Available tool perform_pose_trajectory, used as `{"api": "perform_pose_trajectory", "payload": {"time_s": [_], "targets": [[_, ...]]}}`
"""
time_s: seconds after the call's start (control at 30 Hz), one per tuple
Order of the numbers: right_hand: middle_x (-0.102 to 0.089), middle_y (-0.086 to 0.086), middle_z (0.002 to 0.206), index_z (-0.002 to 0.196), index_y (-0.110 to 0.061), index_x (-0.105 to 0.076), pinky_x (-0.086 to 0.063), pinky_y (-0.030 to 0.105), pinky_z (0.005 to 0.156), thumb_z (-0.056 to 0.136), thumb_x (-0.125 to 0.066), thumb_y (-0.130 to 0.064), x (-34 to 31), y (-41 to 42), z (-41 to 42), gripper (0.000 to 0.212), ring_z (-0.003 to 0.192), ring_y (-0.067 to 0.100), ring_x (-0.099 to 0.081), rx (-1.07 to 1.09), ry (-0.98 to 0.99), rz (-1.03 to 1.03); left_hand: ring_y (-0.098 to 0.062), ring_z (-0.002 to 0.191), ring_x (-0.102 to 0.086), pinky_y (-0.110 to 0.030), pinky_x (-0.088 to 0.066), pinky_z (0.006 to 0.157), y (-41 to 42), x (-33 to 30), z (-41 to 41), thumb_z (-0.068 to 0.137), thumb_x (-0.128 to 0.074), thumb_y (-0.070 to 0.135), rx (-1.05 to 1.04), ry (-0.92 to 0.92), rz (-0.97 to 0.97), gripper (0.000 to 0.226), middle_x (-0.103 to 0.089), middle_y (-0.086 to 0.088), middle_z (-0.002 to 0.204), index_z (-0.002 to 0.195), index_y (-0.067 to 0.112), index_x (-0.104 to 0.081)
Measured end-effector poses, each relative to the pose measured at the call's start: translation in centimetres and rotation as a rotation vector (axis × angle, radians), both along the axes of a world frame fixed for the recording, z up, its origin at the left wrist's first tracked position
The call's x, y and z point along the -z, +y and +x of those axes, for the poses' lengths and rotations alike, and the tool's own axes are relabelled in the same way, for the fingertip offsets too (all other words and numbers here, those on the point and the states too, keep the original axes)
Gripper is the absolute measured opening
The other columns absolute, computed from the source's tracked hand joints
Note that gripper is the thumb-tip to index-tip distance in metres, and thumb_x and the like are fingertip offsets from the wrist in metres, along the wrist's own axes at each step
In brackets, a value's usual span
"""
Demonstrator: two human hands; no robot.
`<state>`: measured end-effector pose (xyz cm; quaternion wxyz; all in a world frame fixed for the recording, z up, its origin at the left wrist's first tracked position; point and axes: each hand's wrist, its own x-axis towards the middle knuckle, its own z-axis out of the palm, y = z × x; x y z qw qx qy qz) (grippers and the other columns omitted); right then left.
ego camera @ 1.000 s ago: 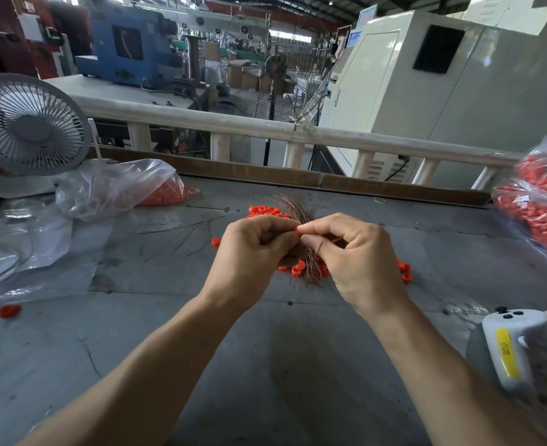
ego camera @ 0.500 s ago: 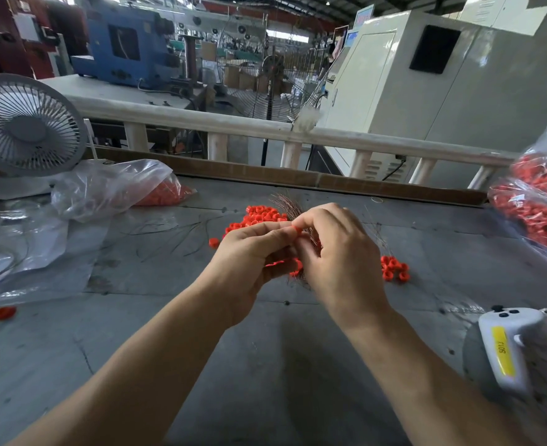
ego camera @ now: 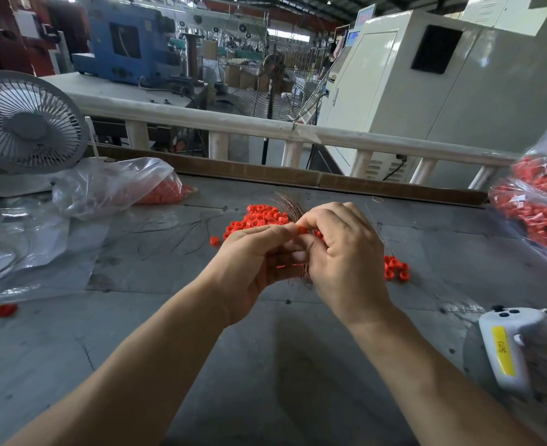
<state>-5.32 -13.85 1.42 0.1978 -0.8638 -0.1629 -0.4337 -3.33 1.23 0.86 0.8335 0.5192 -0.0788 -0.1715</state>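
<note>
- Both hands have come closer together since a second ago. The right hand (ego camera: 346, 252) now curls over the fingertips of the left hand (ego camera: 253, 262).
- Each hand pinches tight with thumb and fingers. Between them is one small red plastic ring (ego camera: 301, 230), held just above the grey worn table (ego camera: 265, 365).
- That ring looks tiny and bright red, and fingers hide most of it.
- I think it could pop out and roll away if the pinch slips.
- A bunch of thin brown wires (ego camera: 286, 204) pokes out behind the hands. I cannot tell which hand holds it. A wire could bend if it misses the ring's hole.
- Further back lies a heap of red rings (ego camera: 259, 218), then a clear plastic bag (ego camera: 114, 185).
</note>
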Motion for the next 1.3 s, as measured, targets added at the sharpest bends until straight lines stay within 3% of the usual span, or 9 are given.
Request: {"api": "perform_pose_trajectory", "payload": {"time_s": [0.23,0.33,0.43,0.53,0.67,0.93,1.03,1.17,1.3], "targets": [[-0.071,-0.007,0.093,0.090,-0.017,-0.074,-0.042,0.035,0.085,0.089,-0.069,-0.025,-0.3,-0.2,0.0,0.010,0.095,0.020,-0.060,-0.027,0.019,-0.032,-0.025,0.086,-0.065,-0.039,-0.057,0.087,0.3,0.0,0.0,0.099,-0.060,0.016,-0.009,-0.020,0.025,0.018,-0.065,-0.018,0.093,0.096,0.002,-0.070],[-0.070,-0.008,0.098,0.095,-0.018,-0.074,-0.039,0.032,0.086,0.085,-0.078,-0.018,-0.2,-0.4,0.1,0.011,0.100,0.021,-0.060,-0.021,0.046,-0.056,-0.023,0.084,-0.065,-0.038,-0.058,0.084,0.4,0.1,0.0,0.096,-0.065,0.017,-0.029,-0.044,0.015,0.017,-0.067,-0.014,0.088,0.100,0.002,-0.072],[-0.070,-0.006,0.111,0.108,-0.018,-0.074,-0.044,0.037,0.092,0.087,-0.080,-0.021,-0.1,-0.5,0.2,0.022,0.109,0.023,-0.060,-0.012,0.035,-0.051,-0.023,0.081,-0.064,-0.037,-0.058,0.080,0.3,0.3,0.2,0.090,-0.070,0.018,-0.081,-0.080,-0.008,0.031,-0.067,-0.015,0.089,0.111,-0.004,-0.070],[-0.068,-0.003,0.117,0.124,-0.015,-0.070,-0.047,0.039,0.096,0.091,-0.078,-0.028,-0.2,-0.4,0.2,0.037,0.113,0.022,-0.060,-0.017,0.016,-0.002,-0.019,0.077,-0.065,-0.032,-0.057,0.076,0.4,0.3,0.5,0.093,-0.068,0.015,-0.144,-0.110,-0.021,0.020,-0.067,-0.013,0.087,0.107,0.002,-0.071],[-0.069,-0.002,0.104,0.124,-0.014,-0.070,-0.052,0.038,0.090,0.090,-0.079,-0.021,0.1,-0.4,0.2,0.035,0.101,0.020,-0.062,-0.060,0.083,0.017,-0.021,0.081,-0.065,-0.033,-0.055,0.079,0.4,0.5,0.5,0.093,-0.067,0.010,-0.146,-0.098,-0.016,0.020,-0.068,-0.014,0.091,0.110,0.002,-0.071],[-0.070,-0.001,0.106,0.114,-0.013,-0.075,-0.053,0.036,0.092,0.090,-0.078,-0.011,0.1,-0.3,0.2,0.025,0.103,0.019,-0.064,-0.103,0.138,0.030,-0.026,0.097,-0.064,-0.038,-0.050,0.089,0.0,0.6,0.5,0.095,-0.064,0.010,-0.107,-0.046,-0.015,0.031,-0.070,-0.017,0.107,0.122,-0.005,-0.067],[-0.069,-0.005,0.104,0.111,-0.016,-0.074,-0.050,0.028,0.093,0.089,-0.079,-0.012,0.3,-0.2,0.2,0.023,0.101,0.014,-0.063,-0.131,0.162,0.061,-0.024,0.095,-0.064,-0.039,-0.050,0.089,0.1,0.5,0.7,0.099,-0.061,0.018,-0.092,-0.012,-0.020,0.032,-0.067,-0.016,0.107,0.121,-0.003,-0.068],[-0.071,-0.006,0.107,0.114,-0.015,-0.073,-0.041,0.005,0.091,0.091,-0.075,-0.010,0.6,-0.1,0.2,0.023,0.101,0.002,-0.061,-0.173,0.187,0.079,-0.022,0.086,-0.066,-0.037,-0.056,0.083,0.4,0.7,0.9,0.097,-0.065,0.020,-0.134,0.021,-0.044,0.030,-0.066,-0.014,0.099,0.116,-0.002,-0.069],[-0.073,-0.007,0.109,0.114,-0.016,-0.072,-0.046,0.007,0.091,0.092,-0.074,-0.010,0.8,-0.1,0.2,0.023,0.100,0.001,-0.065,-0.211,0.205,0.110,-0.024,0.087,-0.066,-0.043,-0.053,0.092,0.5,0.8,0.9,0.094,-0.067,0.015,-0.176,0.010,-0.032,0.026,-0.071,-0.013,0.093,0.112,-0.003,-0.070]]}}
